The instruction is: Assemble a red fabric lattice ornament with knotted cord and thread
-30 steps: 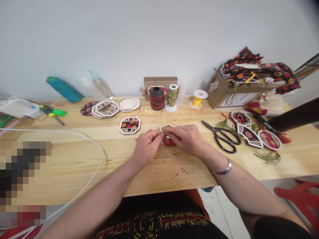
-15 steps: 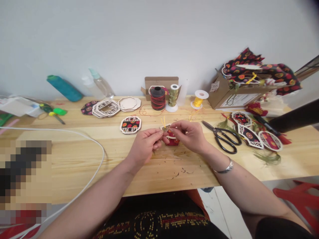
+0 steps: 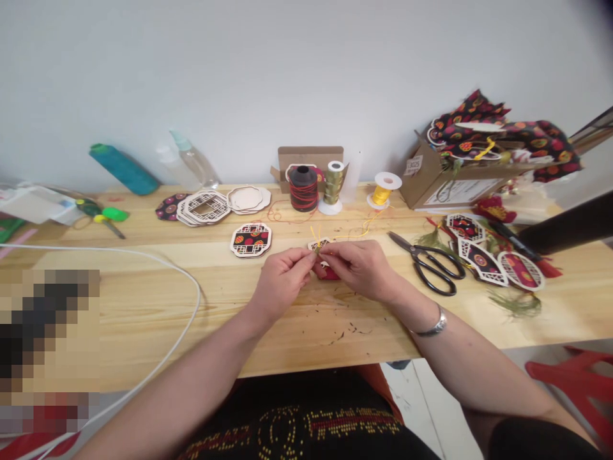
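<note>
Fingertips of my left hand point(image 3: 283, 280) and my right hand point(image 3: 361, 267) meet above the middle of the table. Both are closed in a pinch at a small yellow cord point(image 3: 313, 234), whose loose ends poke up beyond the fingers. Right behind and beneath them lies a pendant with a pale cut-out frame and red patterned fabric point(image 3: 328, 273), mostly covered by the hands. Its exact contact with the fingers is hidden. Left of my left hand rests a framed patterned fabric piece point(image 3: 250, 240). Black-handled scissors point(image 3: 433, 262) lie right of my right hand.
Along the wall stand a red-and-black thread spool point(image 3: 304, 190), a gold spool point(image 3: 334, 185) and a yellow cord spool point(image 3: 383, 190). A filled cardboard box point(image 3: 460, 185) and finished pendants point(image 3: 483, 260) are at right. Cut-out frames point(image 3: 205, 207) lie left. A white cable point(image 3: 191, 281) crosses the table.
My right hand has shifted slightly left and down, its fingertips now against those of my left hand. The pendant is more covered than before.
</note>
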Motion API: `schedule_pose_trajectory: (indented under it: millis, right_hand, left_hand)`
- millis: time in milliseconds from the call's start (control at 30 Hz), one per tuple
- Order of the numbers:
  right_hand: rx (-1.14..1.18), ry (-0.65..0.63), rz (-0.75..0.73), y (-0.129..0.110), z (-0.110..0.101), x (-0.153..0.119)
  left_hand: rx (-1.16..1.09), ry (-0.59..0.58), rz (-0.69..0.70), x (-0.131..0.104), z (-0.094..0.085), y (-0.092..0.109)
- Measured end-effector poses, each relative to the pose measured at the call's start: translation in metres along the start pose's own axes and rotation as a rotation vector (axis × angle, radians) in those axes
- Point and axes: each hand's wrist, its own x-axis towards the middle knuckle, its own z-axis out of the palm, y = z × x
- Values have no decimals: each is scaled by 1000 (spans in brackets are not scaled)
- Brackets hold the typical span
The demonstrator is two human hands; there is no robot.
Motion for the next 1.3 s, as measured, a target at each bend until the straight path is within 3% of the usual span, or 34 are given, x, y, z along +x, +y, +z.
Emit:
schedule_pose_trajectory:
  millis: [600, 933, 1133, 1300]
  right_hand:
    - [38, 69, 151, -2, 0, 0]
    - [76, -14, 22, -4, -2, 2]
    - [30, 70, 71, -5, -1, 0]
    - [76, 23, 69, -7, -1, 1]
  left_hand:
    - [-138, 23, -26, 2, 1, -1]
    - [-10, -12, 1, 2, -1, -3]
    - [13, 23, 1, 1, 0, -3]
    - [59, 19, -3, 1, 1, -3]
